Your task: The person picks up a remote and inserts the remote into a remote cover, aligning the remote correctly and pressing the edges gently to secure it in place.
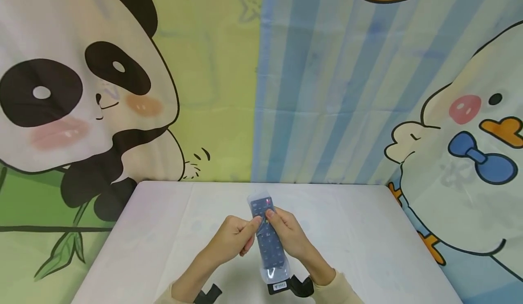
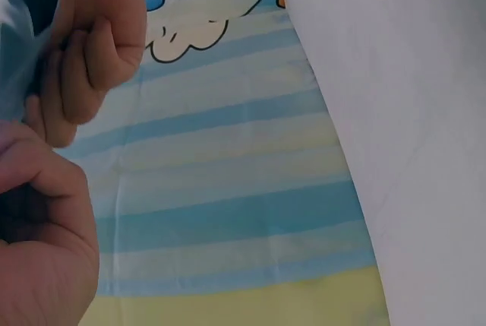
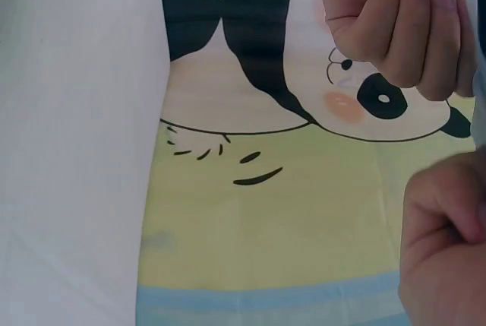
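A dark remote control (image 1: 268, 245) with rows of buttons lies inside a clear plastic sleeve (image 1: 275, 275), tilted slightly, above the white table. My right hand (image 1: 291, 233) grips it along the right side, thumb over the upper face. At the left edge, my left hand (image 1: 234, 240) pinches the sleeve between thumb and curled index finger, the other fingers folded in. Both hands, left hand (image 2: 53, 235) and right hand (image 2: 102, 45), show curled fingers in the left wrist view. Only a pale strip of the sleeve (image 2: 17, 60) appears there, the rest being cut off.
The white table (image 1: 347, 231) runs back to a cloth backdrop (image 1: 220, 67) printed with a panda and a white bird. Black wrist-camera mounts, one of them a labelled piece (image 1: 279, 287), sit by the wrists at the near edge.
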Demonstrator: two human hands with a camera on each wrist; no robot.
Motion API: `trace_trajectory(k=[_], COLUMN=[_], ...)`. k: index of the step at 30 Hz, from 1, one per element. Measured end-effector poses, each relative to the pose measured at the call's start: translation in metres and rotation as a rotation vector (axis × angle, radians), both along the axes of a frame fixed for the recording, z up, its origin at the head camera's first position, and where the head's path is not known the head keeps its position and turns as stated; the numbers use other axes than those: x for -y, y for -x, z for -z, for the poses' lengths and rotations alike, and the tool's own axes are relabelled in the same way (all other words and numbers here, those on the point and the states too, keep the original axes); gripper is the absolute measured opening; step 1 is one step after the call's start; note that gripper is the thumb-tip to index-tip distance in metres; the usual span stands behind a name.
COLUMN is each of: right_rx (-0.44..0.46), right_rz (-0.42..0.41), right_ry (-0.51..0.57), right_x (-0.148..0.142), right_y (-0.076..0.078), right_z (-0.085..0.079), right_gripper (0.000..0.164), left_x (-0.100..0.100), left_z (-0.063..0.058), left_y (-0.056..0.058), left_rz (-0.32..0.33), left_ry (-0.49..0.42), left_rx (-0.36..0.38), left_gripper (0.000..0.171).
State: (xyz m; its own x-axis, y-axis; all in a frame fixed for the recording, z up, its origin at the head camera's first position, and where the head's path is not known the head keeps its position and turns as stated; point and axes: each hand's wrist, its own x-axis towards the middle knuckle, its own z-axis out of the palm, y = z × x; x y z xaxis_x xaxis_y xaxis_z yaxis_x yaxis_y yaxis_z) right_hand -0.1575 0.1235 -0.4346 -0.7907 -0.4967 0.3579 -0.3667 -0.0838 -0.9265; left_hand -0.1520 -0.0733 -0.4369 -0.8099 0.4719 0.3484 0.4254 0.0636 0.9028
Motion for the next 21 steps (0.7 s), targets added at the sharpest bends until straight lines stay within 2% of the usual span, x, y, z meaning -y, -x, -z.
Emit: trace_trajectory(k=[3, 5, 7, 10, 11, 14, 16, 19, 21], right_rx=[0.004, 0.012, 0.018, 0.029, 0.031, 0.059, 0.087, 0.128, 0.127], right_rz=[-0.063, -0.073, -0.064, -0.025, -0.009, 0.044, 0.069, 0.083, 0.068], right_ry=[-0.001, 0.017, 0.038, 0.072, 0.079, 0.101, 0.114, 0.118, 0.1], right_x=[-0.001, -0.001, 0.0, 0.003, 0.004, 0.006, 0.008, 0.008, 0.008], right_y=[0.0, -0.001, -0.003, -0.008, -0.009, -0.013, -0.015, -0.016, -0.015], right_z=[0.001, 0.001, 0.001, 0.0, -0.001, -0.003, -0.004, -0.006, -0.007], right_gripper=[0.036, 0.036, 0.037, 0.036, 0.036, 0.036, 0.037, 0.039, 0.038], left_x=[0.008, 0.011, 0.011, 0.009, 0.008, 0.004, 0.002, 0.0, 0.001], left_z=[-0.003, -0.003, -0.002, 0.002, 0.003, 0.005, 0.006, 0.005, 0.003], left_y=[0.003, 0.005, 0.007, 0.007, 0.007, 0.003, 0.0, -0.006, -0.01], left_rz=[0.019, 0.029, 0.042, 0.051, 0.041, 0.014, 0.01, 0.004, -0.011], left_ry=[0.013, 0.011, 0.004, -0.016, -0.017, -0.013, -0.005, 0.003, 0.024], left_rx=[-0.006, -0.061, -0.156, -0.339, -0.404, -0.525, -0.578, -0.605, -0.594], left_gripper=[0.043, 0.034, 0.031, 0.032, 0.034, 0.035, 0.034, 0.035, 0.036])
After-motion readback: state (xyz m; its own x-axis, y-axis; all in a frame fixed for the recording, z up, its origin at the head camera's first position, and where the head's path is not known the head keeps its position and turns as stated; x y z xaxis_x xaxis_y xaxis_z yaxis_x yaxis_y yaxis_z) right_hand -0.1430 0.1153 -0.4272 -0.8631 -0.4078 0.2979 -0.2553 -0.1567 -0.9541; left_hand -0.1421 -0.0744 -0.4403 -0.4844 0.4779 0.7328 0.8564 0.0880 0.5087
